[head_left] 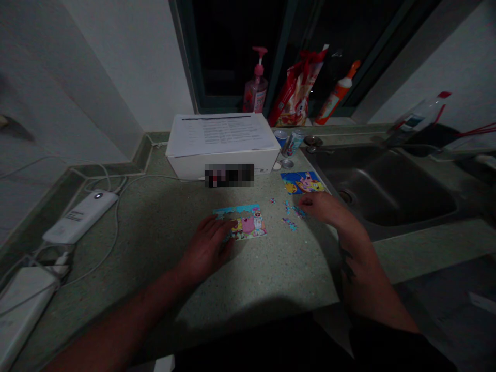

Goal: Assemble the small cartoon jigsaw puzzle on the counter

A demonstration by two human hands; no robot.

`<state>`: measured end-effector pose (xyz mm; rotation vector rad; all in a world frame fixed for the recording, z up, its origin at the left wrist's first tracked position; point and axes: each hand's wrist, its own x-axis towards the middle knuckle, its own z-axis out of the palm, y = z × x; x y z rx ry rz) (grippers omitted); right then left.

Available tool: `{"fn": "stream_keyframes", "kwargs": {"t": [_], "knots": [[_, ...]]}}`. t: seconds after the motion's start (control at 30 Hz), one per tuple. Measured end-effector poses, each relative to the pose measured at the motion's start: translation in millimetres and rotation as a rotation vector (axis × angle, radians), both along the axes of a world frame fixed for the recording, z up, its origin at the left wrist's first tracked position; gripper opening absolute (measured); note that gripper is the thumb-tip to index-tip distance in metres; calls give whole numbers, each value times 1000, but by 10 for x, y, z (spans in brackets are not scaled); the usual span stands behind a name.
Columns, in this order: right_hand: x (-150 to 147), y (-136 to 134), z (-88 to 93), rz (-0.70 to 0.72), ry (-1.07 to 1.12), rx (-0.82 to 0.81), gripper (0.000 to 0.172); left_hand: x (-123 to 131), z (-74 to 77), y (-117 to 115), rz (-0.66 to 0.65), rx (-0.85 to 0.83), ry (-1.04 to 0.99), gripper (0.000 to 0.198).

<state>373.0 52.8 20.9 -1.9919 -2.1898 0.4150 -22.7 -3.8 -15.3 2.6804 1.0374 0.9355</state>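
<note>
A partly assembled cartoon jigsaw puzzle [248, 225] lies on the counter, with a gap in its picture at the upper left. My left hand [207, 243] rests over the puzzle's left side, its fingers stretched out and covering that edge. Loose puzzle pieces [290, 223] are scattered to the right of the puzzle, and a single piece [273, 201] lies apart from them. Right above the loose pieces, my right hand [318, 205] has its fingers bent together; what they hold, if anything, is too dark to make out. Behind it is a blue cartoon picture card [304, 182].
A white box [225, 142] topped with a printed sheet stands at the back. Cans [293, 143] sit beside it, near the sink [387, 186]. A pump bottle [256, 88] and red bag [298, 88] line the window. White devices with cables [81, 217] lie left.
</note>
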Motion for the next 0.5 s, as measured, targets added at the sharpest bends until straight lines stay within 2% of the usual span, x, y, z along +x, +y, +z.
{"fn": "stream_keyframes", "kwargs": {"t": [0.1, 0.23, 0.5], "knots": [[26, -9, -3, 49, -41, -129, 17, -3, -7, -3, 2, -4, -2, 40], [44, -3, -12, 43, -55, -205, 9, -8, -23, -7, 4, -9, 2, 39], [37, -9, -20, 27, -66, -206, 8, -4, 11, -5, 8, -7, 12, 37]]}}
